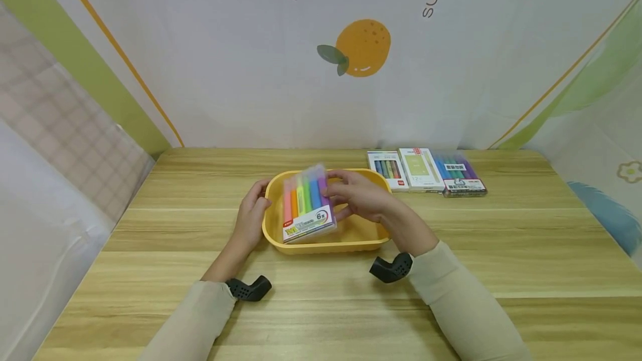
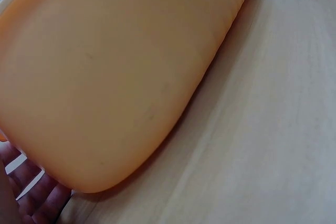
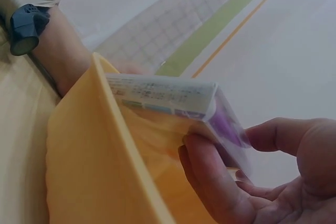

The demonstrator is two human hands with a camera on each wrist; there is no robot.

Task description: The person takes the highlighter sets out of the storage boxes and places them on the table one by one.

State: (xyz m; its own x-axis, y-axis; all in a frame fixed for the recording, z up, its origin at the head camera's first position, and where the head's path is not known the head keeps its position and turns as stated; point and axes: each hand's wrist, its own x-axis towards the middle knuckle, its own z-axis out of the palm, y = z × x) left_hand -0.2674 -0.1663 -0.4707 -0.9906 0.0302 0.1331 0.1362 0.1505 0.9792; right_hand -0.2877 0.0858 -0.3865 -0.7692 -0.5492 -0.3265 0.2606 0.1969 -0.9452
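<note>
A yellow plastic basket (image 1: 326, 248) stands on the table. My left hand (image 1: 251, 213) grips its left end, the thumb at the rim; in the left wrist view the basket's outer wall (image 2: 115, 77) fills much of the picture, with fingers (image 2: 42, 198) at its lower left. My right hand (image 1: 363, 196) pinches a clear pack of highlighters (image 1: 308, 205) by its right edge. The pack is tilted over the left part of the basket, its colours running from pink to purple. In the right wrist view the thumb and fingers hold the pack's (image 3: 163, 95) purple end.
Behind and right of the basket, side by side on the wooden table (image 1: 501, 249), lie a white box of coloured pens (image 1: 388, 170), a white and green box (image 1: 421, 169) and a clear pack of pens (image 1: 457, 173). A printed cloth (image 1: 251, 82) hangs behind the table.
</note>
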